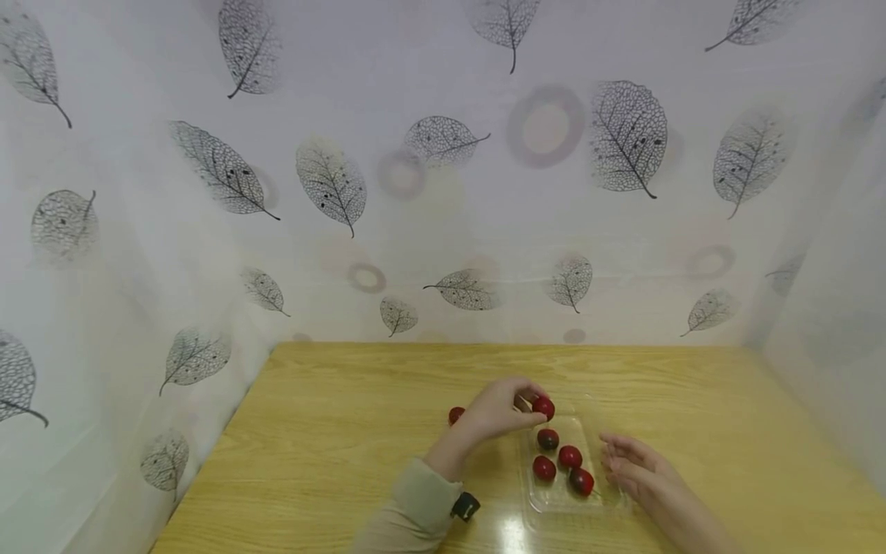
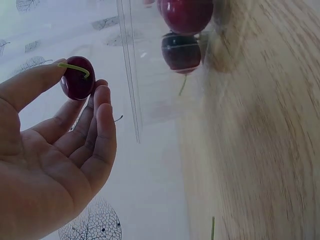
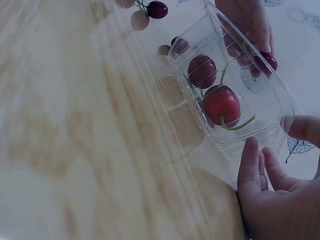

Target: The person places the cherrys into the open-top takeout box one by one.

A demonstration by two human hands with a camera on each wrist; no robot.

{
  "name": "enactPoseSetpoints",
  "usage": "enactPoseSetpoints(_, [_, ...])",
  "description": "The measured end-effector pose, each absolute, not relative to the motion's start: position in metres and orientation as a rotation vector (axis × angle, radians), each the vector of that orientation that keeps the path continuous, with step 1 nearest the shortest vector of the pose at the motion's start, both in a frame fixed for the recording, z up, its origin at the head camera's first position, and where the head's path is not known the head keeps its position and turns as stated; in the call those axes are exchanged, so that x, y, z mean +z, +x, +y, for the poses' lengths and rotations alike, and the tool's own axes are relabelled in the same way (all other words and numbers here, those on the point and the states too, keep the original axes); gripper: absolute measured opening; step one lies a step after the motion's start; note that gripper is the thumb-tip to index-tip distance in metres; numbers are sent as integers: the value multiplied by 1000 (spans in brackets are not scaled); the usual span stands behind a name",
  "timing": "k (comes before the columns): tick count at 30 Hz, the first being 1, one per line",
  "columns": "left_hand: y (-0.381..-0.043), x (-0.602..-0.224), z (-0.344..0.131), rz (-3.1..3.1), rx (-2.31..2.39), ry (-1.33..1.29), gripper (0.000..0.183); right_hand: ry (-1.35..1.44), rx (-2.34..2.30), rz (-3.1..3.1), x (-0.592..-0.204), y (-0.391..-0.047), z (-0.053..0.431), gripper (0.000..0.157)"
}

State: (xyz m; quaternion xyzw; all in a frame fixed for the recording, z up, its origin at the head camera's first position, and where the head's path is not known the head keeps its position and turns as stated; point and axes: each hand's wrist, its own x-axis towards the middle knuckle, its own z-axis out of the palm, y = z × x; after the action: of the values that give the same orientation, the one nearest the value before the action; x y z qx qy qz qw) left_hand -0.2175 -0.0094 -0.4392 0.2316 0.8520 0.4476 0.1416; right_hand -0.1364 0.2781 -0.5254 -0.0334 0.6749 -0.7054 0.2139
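A dark red cherry [image 1: 543,408] with a green stem is pinched between thumb and fingertips of my left hand [image 1: 494,412]. That hand holds it above the far left part of a clear plastic container [image 1: 569,428]. Several more cherries [image 1: 570,456] lie inside the container, some with stems showing in the right wrist view. My right hand [image 1: 647,473] is at the container's right side, fingers loosely extended. In the right wrist view, the right thumb [image 3: 302,127] is right at the container's rim and the fingers lie along its wall.
Another cherry [image 1: 456,415] sits on the wooden table [image 1: 332,438] left of the container, partly hidden behind the left wrist. A small black device [image 1: 465,506] shows at the left sleeve. Pale sheeting [image 1: 443,231] with a leaf print stands around the table's back and sides.
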Motion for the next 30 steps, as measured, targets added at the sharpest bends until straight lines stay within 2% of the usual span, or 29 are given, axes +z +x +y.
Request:
enactPoseSetpoints(10, [-213,-444,4,2423,1293,747,27,-83,-1930,1866,-524,-139,279,68])
enactPoseSetpoints(30, [-201,-460,22,2434,1321,735,33,-60,-1931,1888,-525,-138,279,70])
